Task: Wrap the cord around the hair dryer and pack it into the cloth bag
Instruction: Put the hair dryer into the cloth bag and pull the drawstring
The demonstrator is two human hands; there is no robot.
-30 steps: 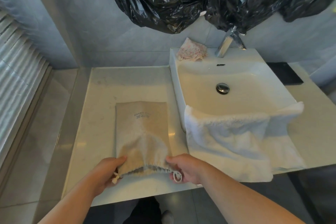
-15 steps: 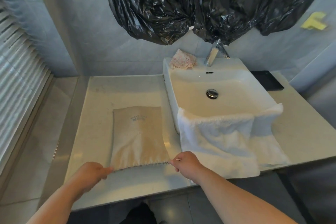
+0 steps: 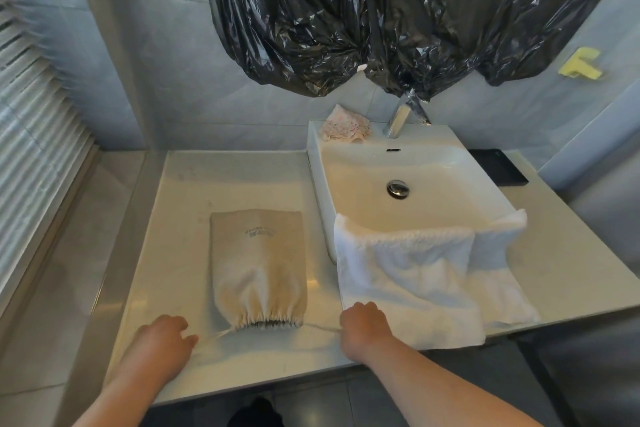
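Observation:
A beige cloth bag lies on the white counter, its mouth toward me and gathered into pleats. A thin white drawstring runs out of the mouth to both sides. My left hand pinches the left end of the string, left of the bag. My right hand grips the right end, right of the bag. The bag bulges, and what it holds is hidden. No hair dryer or cord shows.
A white sink basin sits right of the bag, a white towel draped over its front rim. A crumpled pink cloth and a chrome tap stand behind. Black plastic sheeting hangs above. A black tray lies far right.
Both hands have pulled apart sideways with the drawstring ends, and the bag's mouth has gathered from a flat, wide edge into a narrow pleated one.

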